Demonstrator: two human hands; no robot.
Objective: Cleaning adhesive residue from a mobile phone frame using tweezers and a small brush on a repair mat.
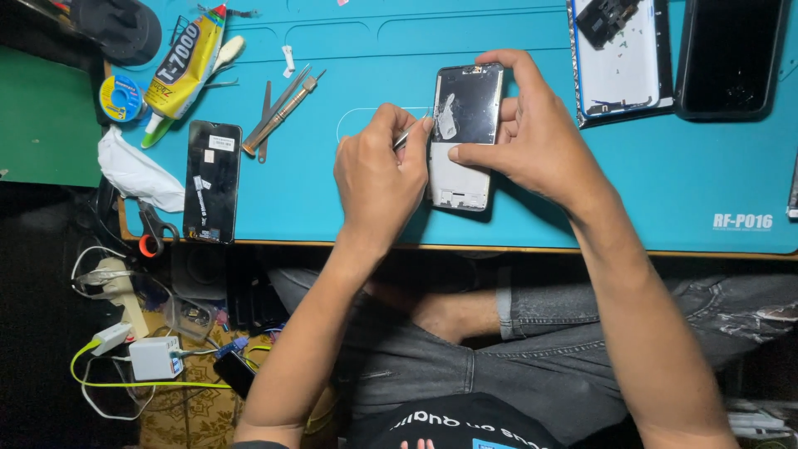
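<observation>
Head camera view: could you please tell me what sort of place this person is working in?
Most likely a phone repair bench. A teal work mat carries an opened phone frame steadied by the right hand, the left hand works a thin tool on it, and a loose phone screen and glue tube lie nearby.

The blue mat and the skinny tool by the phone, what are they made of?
The blue mat looks like soft rubber or silicone: matte, with moulded grooves and trays. The thin tool in the left hand seems to be metal, since it is silvery and glints. The open phone frame, steadied by the right hand, looks like shiny metal above and pale plastic below, though that is hard to tell.
</observation>
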